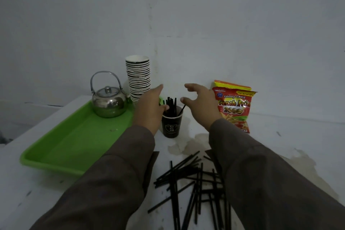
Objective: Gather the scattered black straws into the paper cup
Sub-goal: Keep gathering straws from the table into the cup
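Note:
A dark paper cup [171, 126] stands upright on the white table, with several black straws [171, 105] sticking out of its top. My left hand [149, 107] is just left of the cup, thumb touching the straws at the rim, fingers apart. My right hand [200, 103] hovers to the right of the cup, open, fingers curved, holding nothing. A loose pile of black straws [194, 183] lies scattered on the table near me, partly hidden under my right sleeve.
A green tray [74, 145] at the left carries a steel kettle [109, 101]. A tall stack of paper cups [139, 80] stands behind the cup. Red snack bags [234, 107] lean against the wall [205, 24] on the right.

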Motion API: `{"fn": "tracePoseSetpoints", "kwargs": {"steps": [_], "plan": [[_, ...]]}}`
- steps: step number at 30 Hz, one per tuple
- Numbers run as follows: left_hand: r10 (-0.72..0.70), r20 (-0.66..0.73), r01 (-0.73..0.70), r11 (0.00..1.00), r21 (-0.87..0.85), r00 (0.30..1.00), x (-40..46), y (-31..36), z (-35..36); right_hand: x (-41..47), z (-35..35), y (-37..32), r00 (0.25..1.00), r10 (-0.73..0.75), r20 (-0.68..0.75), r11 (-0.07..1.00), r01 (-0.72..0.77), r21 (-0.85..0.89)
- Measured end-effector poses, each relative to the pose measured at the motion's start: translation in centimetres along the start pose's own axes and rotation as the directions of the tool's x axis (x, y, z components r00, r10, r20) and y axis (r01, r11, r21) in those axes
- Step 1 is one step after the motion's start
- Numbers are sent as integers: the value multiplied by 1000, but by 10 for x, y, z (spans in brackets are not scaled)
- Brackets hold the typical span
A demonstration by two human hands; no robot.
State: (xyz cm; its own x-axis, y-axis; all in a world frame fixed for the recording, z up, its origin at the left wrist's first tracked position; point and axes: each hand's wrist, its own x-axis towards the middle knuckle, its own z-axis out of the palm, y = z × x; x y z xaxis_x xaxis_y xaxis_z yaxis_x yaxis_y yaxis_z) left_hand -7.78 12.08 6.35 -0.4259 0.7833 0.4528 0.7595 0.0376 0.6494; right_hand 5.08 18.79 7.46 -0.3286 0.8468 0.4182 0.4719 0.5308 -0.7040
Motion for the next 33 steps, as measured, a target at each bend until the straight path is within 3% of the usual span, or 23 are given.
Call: {"fn": "tracePoseSetpoints", "kwargs": {"steps": [3, 11, 17, 21, 25, 29, 33], "plan": [[134, 8, -134, 991, 12, 991, -38, 8, -7, -36, -19, 5, 998, -61, 26, 997, 60, 58], [276, 356, -275, 960, -54, 893, -151, 4, 20, -162, -49, 56, 973, -17, 230, 997, 34, -72], [342, 484, -366, 930, -47, 806, -178, 10, 31, -206, -65, 76, 980, -157, 125, 969, 177, -172], [348, 466, -388, 922, -12, 813, -182, 12, 35, -209, -67, 77, 961, -223, 162, 939, 257, -228], [316, 447, -365, 931, 26, 837, -181, 11, 32, -211, -61, 82, 911, -276, 306, 871, 372, -320], [252, 381, -315, 942, 114, 890, -178, 9, 26, -214, -61, 81, 855, -282, 435, 782, 468, -412], [173, 297, -234, 955, 183, 939, -180, 10, 29, -211, -61, 79, 838, -283, 467, 774, 487, -406]]}}
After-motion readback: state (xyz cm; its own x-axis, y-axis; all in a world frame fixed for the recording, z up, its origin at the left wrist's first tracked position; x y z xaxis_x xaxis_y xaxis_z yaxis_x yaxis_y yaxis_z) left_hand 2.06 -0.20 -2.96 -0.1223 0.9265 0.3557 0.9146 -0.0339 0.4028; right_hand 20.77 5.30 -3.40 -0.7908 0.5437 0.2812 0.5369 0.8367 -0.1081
